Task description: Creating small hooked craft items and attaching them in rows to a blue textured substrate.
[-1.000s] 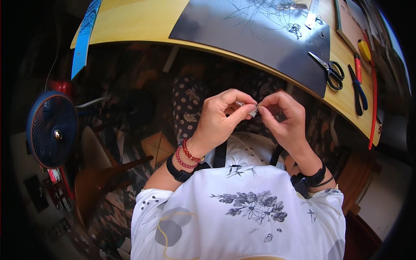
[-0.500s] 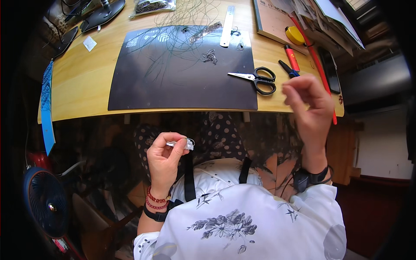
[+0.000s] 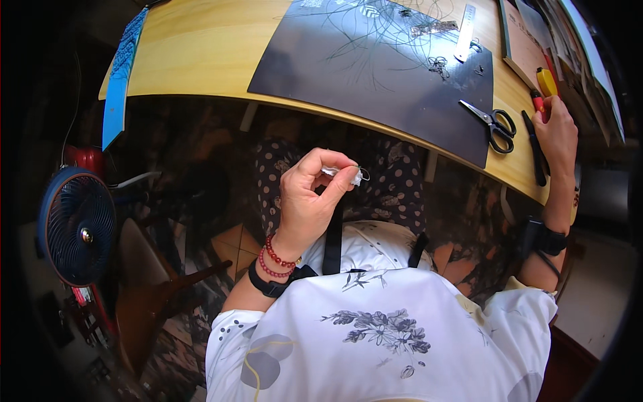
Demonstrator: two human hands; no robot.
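Note:
Over my lap, my left hand (image 3: 311,194) pinches a small crumpled white piece (image 3: 351,175) with a thin looped wire or thread at its end. My right hand (image 3: 556,134) reaches to the desk's right side, fingers closed on a red lighter-like object (image 3: 537,100). Beside that hand lie dark-handled pliers (image 3: 537,157) and black-handled scissors (image 3: 499,130), the scissors partly on a dark mat (image 3: 355,74). A yellow tape measure (image 3: 547,82) is just beyond my fingertips.
The wooden desk (image 3: 181,60) holds thin strands (image 3: 375,40), a steel ruler (image 3: 465,33), tangled small pieces (image 3: 439,65) and stacked papers (image 3: 579,60). A blue strap (image 3: 119,87) hangs over its front left. A fan (image 3: 77,224) and chair (image 3: 140,288) stand at left.
My right hand has left the white piece and moved up and right to the red object on the desk. My left hand keeps holding the white piece.

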